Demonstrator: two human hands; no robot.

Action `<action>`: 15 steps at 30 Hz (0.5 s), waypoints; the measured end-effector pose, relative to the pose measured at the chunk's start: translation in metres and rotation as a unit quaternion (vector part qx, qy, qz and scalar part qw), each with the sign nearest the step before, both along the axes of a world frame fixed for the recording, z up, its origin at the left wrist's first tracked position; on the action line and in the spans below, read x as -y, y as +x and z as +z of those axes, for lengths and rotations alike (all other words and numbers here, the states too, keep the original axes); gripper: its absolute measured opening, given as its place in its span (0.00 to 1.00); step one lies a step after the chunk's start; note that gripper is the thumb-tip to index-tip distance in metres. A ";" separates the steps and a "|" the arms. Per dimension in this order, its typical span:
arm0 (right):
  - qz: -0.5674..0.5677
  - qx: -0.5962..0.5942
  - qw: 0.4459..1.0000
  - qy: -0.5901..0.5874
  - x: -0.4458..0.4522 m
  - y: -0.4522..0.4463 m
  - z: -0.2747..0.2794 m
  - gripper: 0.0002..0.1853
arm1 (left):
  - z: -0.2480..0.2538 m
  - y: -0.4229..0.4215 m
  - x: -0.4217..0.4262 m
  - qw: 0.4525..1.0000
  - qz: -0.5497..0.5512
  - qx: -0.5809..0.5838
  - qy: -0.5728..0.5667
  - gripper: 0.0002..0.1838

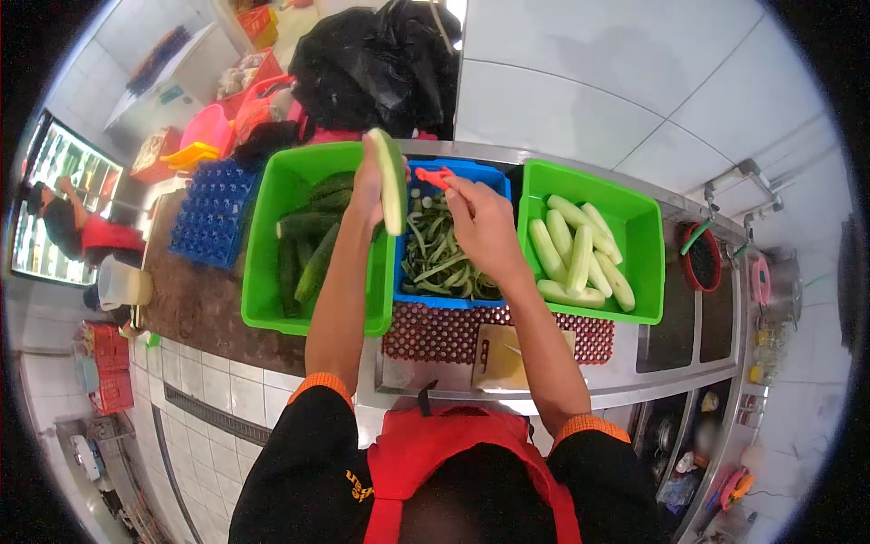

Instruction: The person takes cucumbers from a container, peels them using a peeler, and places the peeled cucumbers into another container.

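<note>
My left hand [367, 190] grips a partly peeled zucchini [391, 181], tilted upright, with dark green skin along one side and pale flesh on the other. A red peeler [433, 177] is in my right hand [480, 222], a little right of the zucchini and not touching it. Below them, a blue bin [444, 301] holds green peel strips [439, 249]. Unpeeled dark green zucchini [315, 263] lie in the left green bin [258, 281]. In the right green bin [643, 245] rest several peeled, pale zucchini [578, 258].
A yellowish cutting board [507, 363] lies on a red perforated mat [417, 335] near the counter's front edge. Blue egg trays [213, 213] stand at the left. Behind the bins is a black plastic bag [372, 68]. Another person [100, 238] shows at far left.
</note>
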State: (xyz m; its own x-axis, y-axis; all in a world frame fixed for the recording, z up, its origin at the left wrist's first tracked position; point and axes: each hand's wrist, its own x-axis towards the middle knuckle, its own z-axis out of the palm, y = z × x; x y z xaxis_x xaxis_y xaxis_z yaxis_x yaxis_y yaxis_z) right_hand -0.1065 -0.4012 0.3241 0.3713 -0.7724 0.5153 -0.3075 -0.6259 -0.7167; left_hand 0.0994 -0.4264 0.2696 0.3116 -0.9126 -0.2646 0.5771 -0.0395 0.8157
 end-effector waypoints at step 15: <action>-0.036 -0.047 0.996 -0.064 0.013 0.017 0.021 0.11 | 0.032 -0.027 -0.033 0.959 -0.104 0.263 -0.003 0.30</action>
